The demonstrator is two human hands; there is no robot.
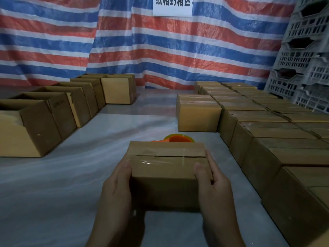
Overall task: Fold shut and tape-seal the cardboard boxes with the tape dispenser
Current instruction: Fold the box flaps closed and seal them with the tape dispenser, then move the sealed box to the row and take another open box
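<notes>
A small cardboard box (165, 168) sits in front of me on the plastic-covered floor, its top flaps folded shut with clear tape along the seam. My left hand (115, 189) grips its left side, thumb over the top edge. My right hand (213, 186) grips its right side the same way. An orange and yellow tape dispenser (178, 139) lies on the floor just behind the box, mostly hidden by it.
A row of open-topped boxes (44, 113) runs along the left. Closed boxes (267, 125) are packed in rows on the right, one (197, 113) nearest the middle. Grey plastic crates (306, 59) are stacked at the far right. A striped tarp (142, 41) hangs behind.
</notes>
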